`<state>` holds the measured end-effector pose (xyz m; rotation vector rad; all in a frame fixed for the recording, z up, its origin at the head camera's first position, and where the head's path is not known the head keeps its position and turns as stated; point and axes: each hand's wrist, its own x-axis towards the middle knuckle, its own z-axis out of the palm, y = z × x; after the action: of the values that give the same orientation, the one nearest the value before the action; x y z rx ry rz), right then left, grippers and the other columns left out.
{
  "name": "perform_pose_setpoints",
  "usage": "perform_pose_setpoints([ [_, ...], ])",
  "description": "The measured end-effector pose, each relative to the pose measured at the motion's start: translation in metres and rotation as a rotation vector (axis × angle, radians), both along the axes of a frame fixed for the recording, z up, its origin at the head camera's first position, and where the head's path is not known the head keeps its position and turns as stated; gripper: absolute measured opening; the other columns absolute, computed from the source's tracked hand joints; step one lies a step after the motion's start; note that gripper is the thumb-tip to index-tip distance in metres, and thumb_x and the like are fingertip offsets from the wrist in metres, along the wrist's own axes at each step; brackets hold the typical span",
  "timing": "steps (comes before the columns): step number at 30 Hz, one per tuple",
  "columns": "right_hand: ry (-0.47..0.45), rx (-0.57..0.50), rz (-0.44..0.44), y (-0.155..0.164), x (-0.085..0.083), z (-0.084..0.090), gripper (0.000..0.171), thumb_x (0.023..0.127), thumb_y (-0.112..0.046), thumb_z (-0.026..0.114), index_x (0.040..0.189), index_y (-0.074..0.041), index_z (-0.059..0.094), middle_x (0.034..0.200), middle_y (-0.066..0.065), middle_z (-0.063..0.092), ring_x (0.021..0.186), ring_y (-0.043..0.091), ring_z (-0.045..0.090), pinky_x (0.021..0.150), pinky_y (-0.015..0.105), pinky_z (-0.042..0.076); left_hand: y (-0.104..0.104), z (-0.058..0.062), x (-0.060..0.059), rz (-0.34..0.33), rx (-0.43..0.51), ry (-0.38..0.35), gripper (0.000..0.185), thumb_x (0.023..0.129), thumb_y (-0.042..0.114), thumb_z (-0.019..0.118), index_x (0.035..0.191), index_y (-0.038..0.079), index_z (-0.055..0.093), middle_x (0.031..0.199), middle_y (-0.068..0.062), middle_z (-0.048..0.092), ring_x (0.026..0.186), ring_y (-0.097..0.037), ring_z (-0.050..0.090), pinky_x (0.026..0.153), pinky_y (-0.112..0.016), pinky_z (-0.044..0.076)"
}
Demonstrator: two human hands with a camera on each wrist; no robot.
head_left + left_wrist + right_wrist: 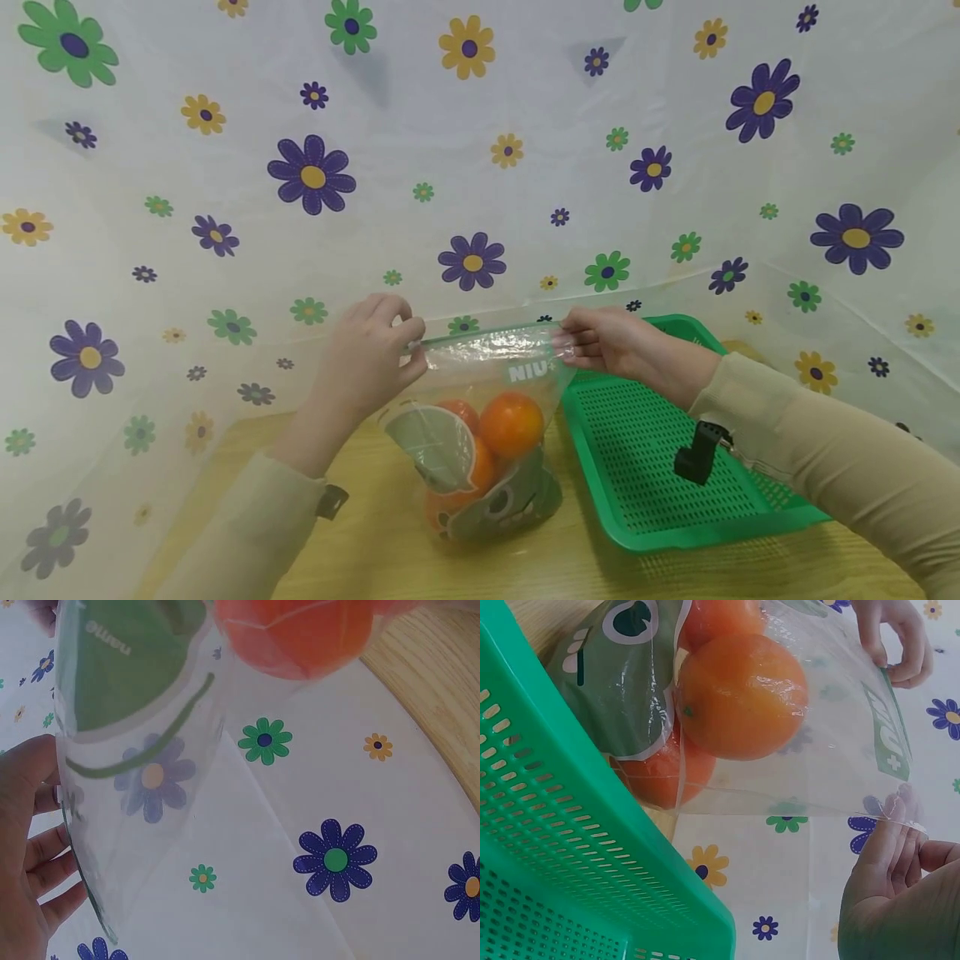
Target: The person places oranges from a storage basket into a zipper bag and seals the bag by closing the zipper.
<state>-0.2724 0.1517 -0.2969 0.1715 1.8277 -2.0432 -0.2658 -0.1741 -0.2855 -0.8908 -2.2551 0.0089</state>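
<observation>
A clear zip bag [480, 354] with green and white print stands upright on the table, its top edge stretched between both hands. Several oranges [512, 425] fill its lower part. At the top left corner my left hand [375, 350] pinches the bag's edge between thumb and fingers. My right hand [618, 342] holds the opposite top corner, thumb against the rim and fingertips behind or inside the clear film, as the right wrist view shows. One orange [742, 697] lies on top of the others, seen through the film.
A green perforated plastic basket [600, 492] stands right of the bag, under my right forearm. The wooden table [360, 550] carries both. Behind and at the sides hangs a white sheet [420, 108] printed with flowers.
</observation>
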Motion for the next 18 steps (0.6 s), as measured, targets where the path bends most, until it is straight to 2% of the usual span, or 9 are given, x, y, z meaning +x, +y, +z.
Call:
perform_pose_setpoints([
  [8,-0.009,-0.007,-0.003,0.002,-0.001,-0.001,0.016,0.106,-0.013,0.053,0.110,-0.003,0.065,0.081,-0.001,0.075,0.071,0.008,0.072,0.072,0.017,0.062,-0.011,0.000,0.000,0.002,0.003,0.027,0.009,0.082,0.012,0.078,0.088,0.008,0.073,0.098,-0.012,0.069,0.095,-0.033,0.065,0.088,-0.046,0.058],
  [18,0.002,-0.015,0.007,0.003,0.001,0.000,0.017,0.106,-0.013,0.052,0.105,-0.003,0.066,0.080,0.000,0.076,0.071,0.009,0.073,0.071,0.017,0.062,-0.020,-0.001,0.002,0.028,0.015,-0.003,0.011,0.082,0.011,0.079,0.091,0.007,0.074,0.098,-0.012,0.069,0.096,-0.034,0.065,0.092,-0.046,0.058],
])
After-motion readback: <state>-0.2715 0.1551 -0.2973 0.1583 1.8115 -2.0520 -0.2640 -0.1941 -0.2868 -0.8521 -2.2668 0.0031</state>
